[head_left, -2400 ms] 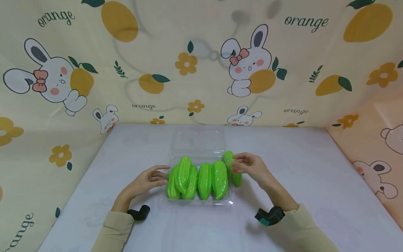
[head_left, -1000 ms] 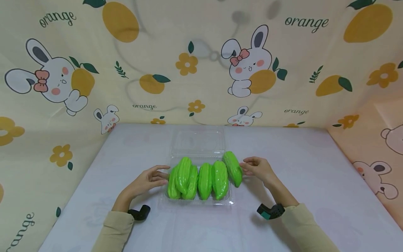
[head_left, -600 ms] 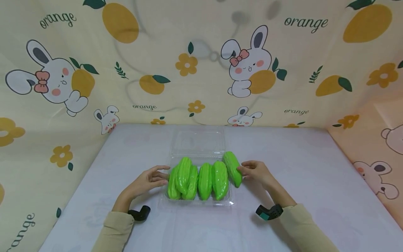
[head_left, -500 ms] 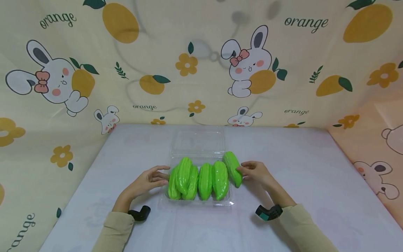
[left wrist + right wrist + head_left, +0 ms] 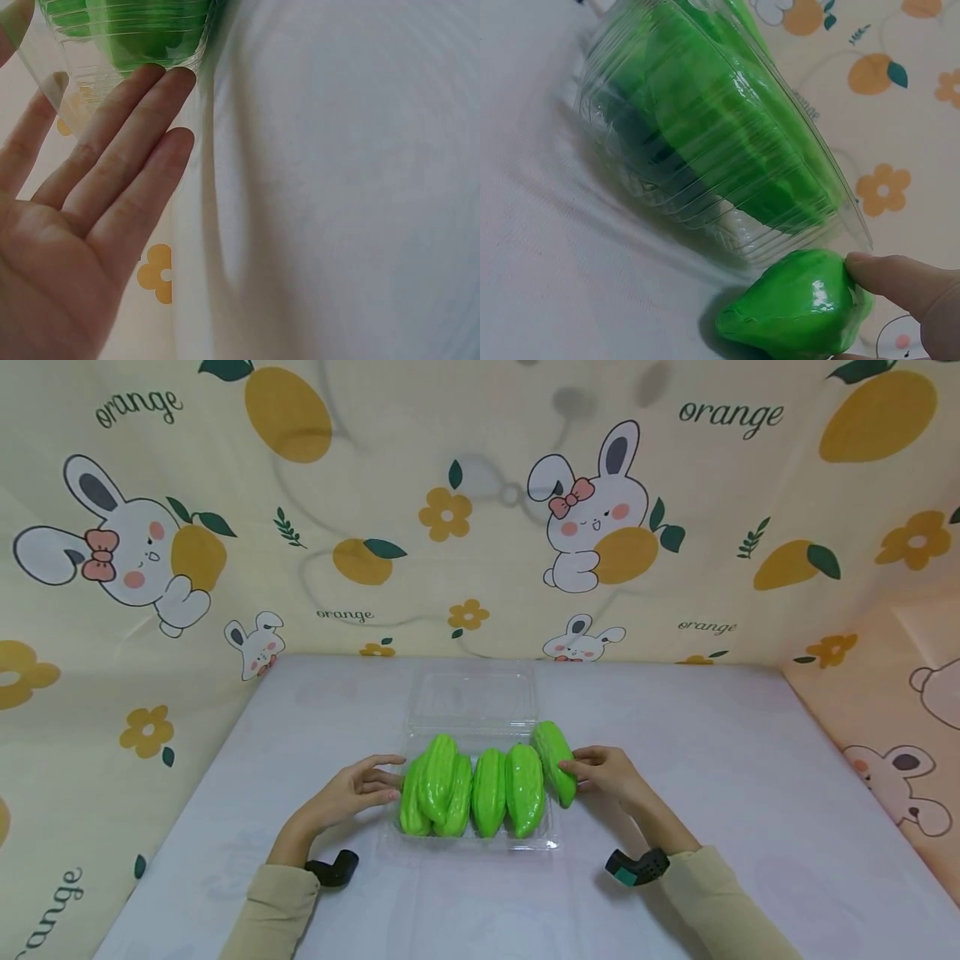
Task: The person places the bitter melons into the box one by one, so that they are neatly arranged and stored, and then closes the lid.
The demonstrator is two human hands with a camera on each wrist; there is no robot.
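A clear plastic clamshell box [image 5: 551, 841] stands on the table holding several glossy, ridged green bitter melons [image 5: 489, 793]. One more bitter melon [image 5: 553, 758] lies outside, along the box's right side, its pointed end toward the front. My right hand [image 5: 609, 774] pinches that melon at its right side; in the right wrist view the melon [image 5: 795, 307] rests on the cloth, with one finger [image 5: 885, 274] on its upper side and another below. My left hand [image 5: 352, 789] has its fingers extended, fingertips [image 5: 178, 79] right at the box's left wall.
The box's lid [image 5: 472, 693] lies folded back behind it. A white cloth [image 5: 300, 718] covers the table. Curtains printed with rabbits and oranges [image 5: 375, 485] rise at the back and sides. Each wrist wears a black camera [image 5: 637, 867].
My right hand drew back from the melon's upper part, then came down along its right side and now pinches it lower. The left hand, box and melons have stayed put.
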